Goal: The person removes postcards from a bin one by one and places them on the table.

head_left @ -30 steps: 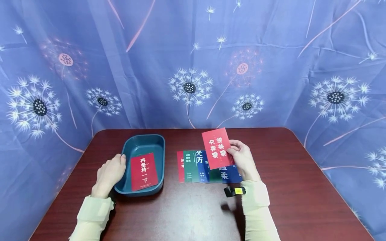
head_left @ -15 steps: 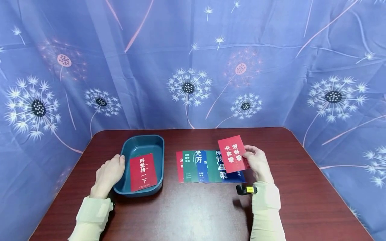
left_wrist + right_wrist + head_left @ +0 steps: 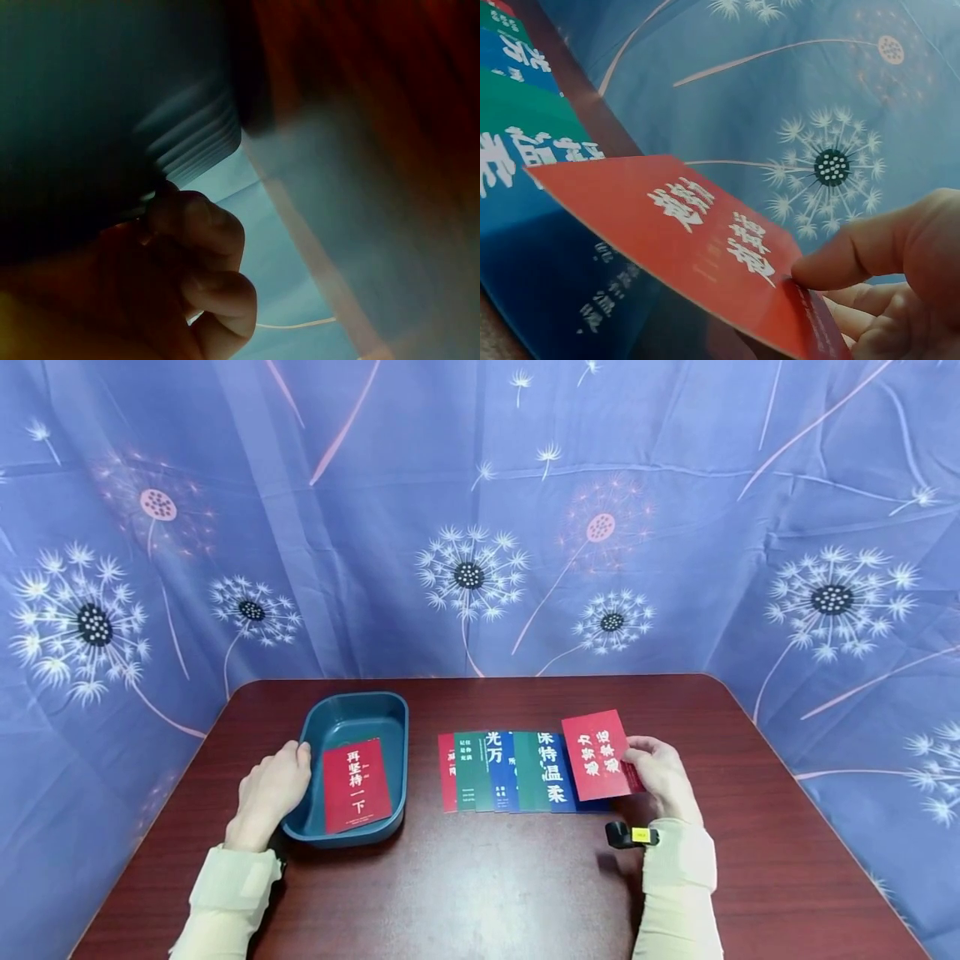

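My left hand grips the left rim of a teal plastic tray; in the left wrist view its curled fingers are at the tray's dark edge. A red card with white characters lies tilted inside the tray. My right hand pinches another red card by its right edge, thumb on top. This card hangs over the right end of an overlapping row of red, green and blue cards. In the right wrist view it is raised at an angle above a blue card, hiding part of it.
The reddish-brown wooden table carries the tray at left and the card row in the middle. A blue curtain with dandelion prints stands behind the table and along both sides. A black strap with a yellow label is at the right wrist.
My right hand has moved right and slightly down with the red card, uncovering more of the blue and green cards in the row. My left hand and the tray have stayed in place.
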Demonstrator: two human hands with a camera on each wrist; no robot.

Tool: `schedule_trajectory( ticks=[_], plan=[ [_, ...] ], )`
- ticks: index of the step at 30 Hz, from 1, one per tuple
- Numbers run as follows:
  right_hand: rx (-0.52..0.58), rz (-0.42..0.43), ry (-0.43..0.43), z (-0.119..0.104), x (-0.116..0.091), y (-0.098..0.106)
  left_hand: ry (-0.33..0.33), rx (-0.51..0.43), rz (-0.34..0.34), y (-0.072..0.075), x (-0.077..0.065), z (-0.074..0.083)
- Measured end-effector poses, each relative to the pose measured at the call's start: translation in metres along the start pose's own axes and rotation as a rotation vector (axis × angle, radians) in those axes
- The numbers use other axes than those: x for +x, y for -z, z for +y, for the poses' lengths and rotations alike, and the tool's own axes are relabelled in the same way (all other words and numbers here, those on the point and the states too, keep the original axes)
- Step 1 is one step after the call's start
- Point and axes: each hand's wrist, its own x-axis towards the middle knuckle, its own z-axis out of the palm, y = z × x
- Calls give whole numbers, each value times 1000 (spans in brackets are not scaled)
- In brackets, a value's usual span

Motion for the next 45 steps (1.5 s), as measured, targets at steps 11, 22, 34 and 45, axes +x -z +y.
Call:
schedule_trajectory(
  ticks=[11, 22, 34, 45],
  plan=[
    [-5, -48, -13, 6, 3, -10, 2, 0, -7, 0, 1, -1],
    [-43, -82, -17, 6, 2, -11, -2, -1, -8, -2, 2, -2],
    [-72, -81, -16, 5, 1, -6, -19, -2, 9, -2, 3, -2],
    [-90, -64, -32, -2, -6, -3, -29, 0, 27, -2, 2, -3]
  ],
)
